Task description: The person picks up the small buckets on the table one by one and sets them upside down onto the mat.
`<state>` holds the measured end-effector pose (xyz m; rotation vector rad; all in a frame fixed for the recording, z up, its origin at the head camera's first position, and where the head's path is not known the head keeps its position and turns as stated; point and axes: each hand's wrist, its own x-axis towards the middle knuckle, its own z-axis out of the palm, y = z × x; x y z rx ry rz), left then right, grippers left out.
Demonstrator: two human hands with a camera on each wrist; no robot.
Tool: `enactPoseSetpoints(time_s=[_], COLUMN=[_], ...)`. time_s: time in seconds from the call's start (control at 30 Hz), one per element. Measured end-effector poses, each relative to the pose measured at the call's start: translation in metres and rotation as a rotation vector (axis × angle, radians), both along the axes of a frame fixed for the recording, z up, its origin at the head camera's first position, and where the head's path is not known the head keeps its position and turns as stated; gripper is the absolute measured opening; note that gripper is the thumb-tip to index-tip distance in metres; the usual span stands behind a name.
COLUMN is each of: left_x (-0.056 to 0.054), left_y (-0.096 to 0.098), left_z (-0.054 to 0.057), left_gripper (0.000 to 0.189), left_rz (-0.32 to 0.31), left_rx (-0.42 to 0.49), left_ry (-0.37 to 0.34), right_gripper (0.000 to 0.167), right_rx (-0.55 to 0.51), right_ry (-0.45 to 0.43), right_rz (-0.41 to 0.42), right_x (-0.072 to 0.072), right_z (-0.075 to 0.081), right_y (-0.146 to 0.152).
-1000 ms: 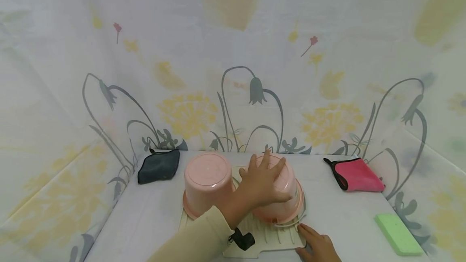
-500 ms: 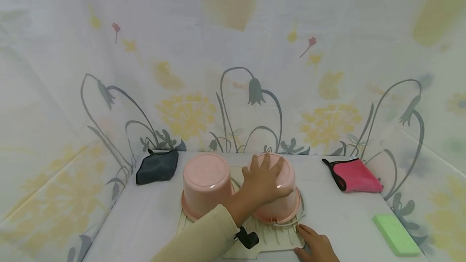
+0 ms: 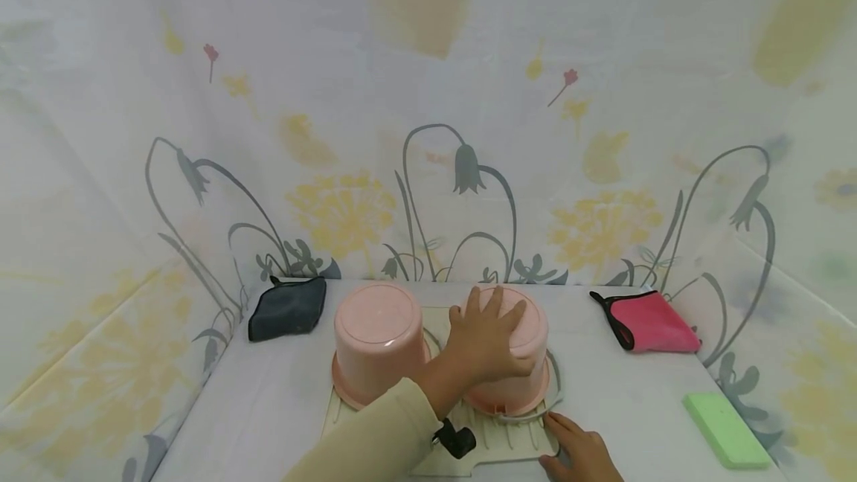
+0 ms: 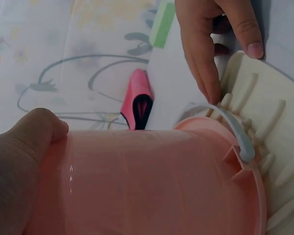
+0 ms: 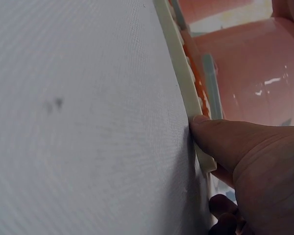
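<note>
Two pink buckets stand upside down on a cream ribbed draining tray (image 3: 498,452). My left hand (image 3: 478,348) grips the right bucket (image 3: 538,333) from above, fingers spread over its base and thumb against its side. In the left wrist view the thumb lies on the wall of the bucket (image 4: 137,181), whose grey handle (image 4: 235,132) hangs by the rim. The left bucket (image 3: 376,348) stands beside my left forearm. My right hand (image 3: 582,448) pinches the tray's near right corner; in the right wrist view its thumb presses on the tray edge (image 5: 183,81), other fingers partly hidden.
A dark pouch or folded cloth (image 3: 288,309) lies at the back left of the white table (image 3: 234,407). A pink, black-edged cloth item (image 3: 652,323) is at the back right, with a green block (image 3: 726,430) nearer. Flower-patterned curtains (image 3: 428,95) enclose the table.
My left hand and the right bucket have shifted slightly toward me, and the bucket's top leans a little more to the right. The right hand keeps its place at the tray corner.
</note>
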<state>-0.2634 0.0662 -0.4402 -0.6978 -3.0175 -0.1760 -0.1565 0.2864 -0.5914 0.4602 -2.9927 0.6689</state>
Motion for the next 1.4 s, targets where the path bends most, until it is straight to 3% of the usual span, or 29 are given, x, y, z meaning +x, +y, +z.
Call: enactPoseSetpoints(time_s=[0.3,0.53,0.93,1.23,1.4], left_x=[0.001,0.001,-0.002,-0.003,0.002], left_y=[0.006,0.006,0.002,-0.016,-0.042], left_z=[-0.005,-0.002,-0.006,-0.005,0.009], left_gripper=[0.091,0.091,0.091,0.090,0.083], left_rz=[0.011,-0.010,-0.030,-0.084,-0.022], left_rx=[-0.016,-0.012,-0.016,0.100,0.183], left_ry=[0.012,0.001,0.038,0.070,0.106], right_gripper=[0.062,0.062,0.061,0.062,0.052], right_rx=[0.028,0.046,0.071,0.013,-0.120], right_ry=[0.065,0.061,0.158,0.017,-0.222], right_rz=[0.018,0.003,0.011,0.027,-0.160], right_x=[0.000,0.001,0.001,-0.001,-0.002], right_z=[-0.003,-0.001,-0.007,0.007,0.037], right_y=[0.000,0.000,0.000,0.003,0.002])
